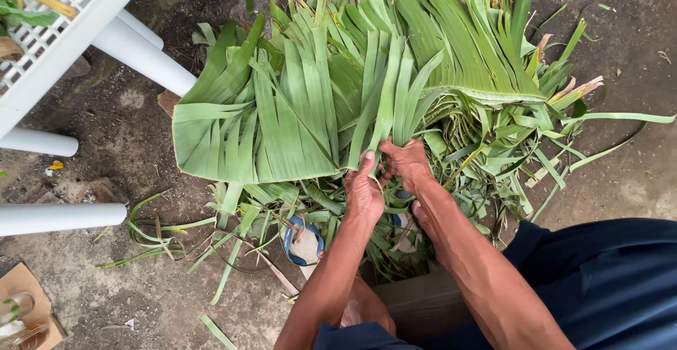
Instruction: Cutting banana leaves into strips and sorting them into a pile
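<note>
A big pile of green banana leaves (367, 82), torn into long strips, lies on the dirt ground in front of me. My left hand (363, 191) and my right hand (407, 163) meet at the near edge of the pile, both pinching the lower ends of a few narrow leaf strips (386, 103) that run up from my fingers. The thumbs press against the strips. Both forearms reach in from the bottom of the view, and the strip ends are hidden inside the fingers.
An overturned white plastic chair (84, 32) with round legs lies at the left. Leaf scraps and thin trimmings (176, 230) litter the ground. A blue-strapped sandal (303, 240) sits under the scraps. Cardboard with a glass (17, 315) is at bottom left.
</note>
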